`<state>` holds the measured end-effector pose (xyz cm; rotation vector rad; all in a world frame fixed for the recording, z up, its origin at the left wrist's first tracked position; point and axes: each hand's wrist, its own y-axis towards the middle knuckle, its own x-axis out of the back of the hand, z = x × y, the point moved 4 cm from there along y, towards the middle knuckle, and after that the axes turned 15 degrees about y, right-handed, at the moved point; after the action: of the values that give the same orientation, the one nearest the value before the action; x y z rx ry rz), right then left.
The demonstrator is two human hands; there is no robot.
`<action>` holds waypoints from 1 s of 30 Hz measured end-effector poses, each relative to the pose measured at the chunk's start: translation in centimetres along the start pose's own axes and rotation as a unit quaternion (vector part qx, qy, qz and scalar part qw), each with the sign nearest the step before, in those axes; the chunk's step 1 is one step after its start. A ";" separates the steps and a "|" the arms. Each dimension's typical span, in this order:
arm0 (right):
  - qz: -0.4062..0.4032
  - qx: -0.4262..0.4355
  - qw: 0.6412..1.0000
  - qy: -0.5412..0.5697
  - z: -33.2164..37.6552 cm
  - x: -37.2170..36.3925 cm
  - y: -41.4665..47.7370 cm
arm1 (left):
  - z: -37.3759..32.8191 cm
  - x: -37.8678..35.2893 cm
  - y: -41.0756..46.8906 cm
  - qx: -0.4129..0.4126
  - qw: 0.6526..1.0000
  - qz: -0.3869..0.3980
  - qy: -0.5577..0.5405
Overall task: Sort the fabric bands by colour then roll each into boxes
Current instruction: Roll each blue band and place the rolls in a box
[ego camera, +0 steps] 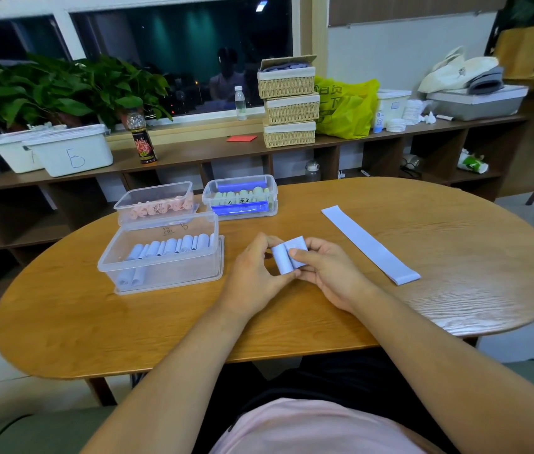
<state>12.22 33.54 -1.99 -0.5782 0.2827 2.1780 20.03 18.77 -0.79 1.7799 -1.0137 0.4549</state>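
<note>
- Rolling is the step in hand: at the centre of the frame the left hand [254, 273] and right hand [331, 273] both pinch a pale-blue band [283, 258], held just above the table [102, 322].
- The band looks wound into a short, thick roll. The fingers of both hands curl round it, with the thumbs pressing on its near side.
- One more pale-blue band, the flat strip [370, 245], lies stretched out at centre right, well apart from the hands.
- The sorting appears done: the blue box [174, 276] at centre left holds a row of pale-blue rolls, the pink box [134, 199] behind it holds pink ones, and the third box [208, 199], upper centre, holds pale-green ones.
- The next move, as I judge it, calls for keeping the roll pinched tight so it does not spring open, carrying it left over the blue box's near rim and standing it in the open front part.
- That box sits just left of the left hand, so the path is short and nothing lies in it.
- The flat strip's near end lies toward the table's right edge, so a careless sweep could push it off.
</note>
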 end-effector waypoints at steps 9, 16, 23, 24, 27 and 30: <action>-0.015 0.036 0.997 -0.069 0.2 -0.5 -0.6 | -0.4 -0.2 -0.2 -0.076 0.993 -0.004 0.095; 0.000 0.043 0.996 -0.077 2.4 -1.8 -1.2 | -1.1 1.7 0.0 -0.107 0.989 -0.035 0.092; 0.043 0.029 0.997 -0.061 4.3 -5.8 -0.8 | -0.9 6.7 0.4 -0.098 0.988 -0.079 0.084; 0.050 0.028 0.996 -0.062 4.5 -6.6 -0.6 | -0.7 7.6 0.4 -0.098 0.988 -0.090 0.083; 0.070 0.026 0.995 -0.070 4.8 -9.0 -0.1 | -0.1 9.9 0.2 -0.088 0.987 -0.100 0.092; 0.084 0.023 0.993 -0.084 4.5 -11.4 0.6 | 1.3 11.8 0.0 -0.063 0.989 -0.094 0.092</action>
<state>16.47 27.21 7.58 -0.3524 0.3002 2.3598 26.71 12.57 6.84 1.6670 -0.7230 0.4200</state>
